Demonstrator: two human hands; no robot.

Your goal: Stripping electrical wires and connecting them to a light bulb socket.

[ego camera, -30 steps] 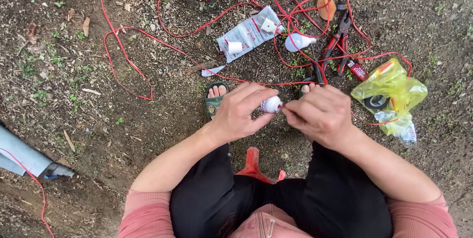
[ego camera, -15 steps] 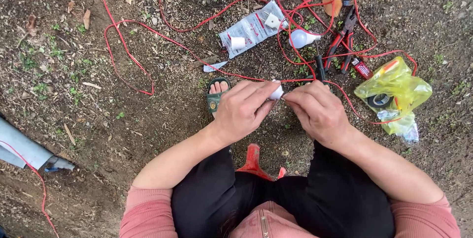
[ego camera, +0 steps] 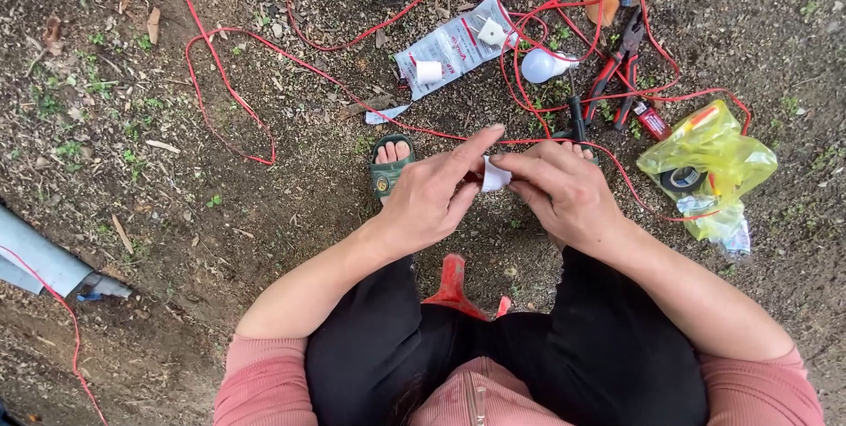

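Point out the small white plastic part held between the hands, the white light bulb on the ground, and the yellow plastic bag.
small white plastic part (ego camera: pixel 495 176), head view, its exposed lower body.
white light bulb (ego camera: pixel 539 65), head view, its round globe.
yellow plastic bag (ego camera: pixel 718 146), head view, its crumpled upper middle.

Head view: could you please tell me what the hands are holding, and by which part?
A small white fitting, pinched at its sides between left hand and right hand.

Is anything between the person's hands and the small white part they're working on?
Nothing visible does. The left hand and right hand both pinch the small white part directly between their fingertips, above the red wire on the ground.
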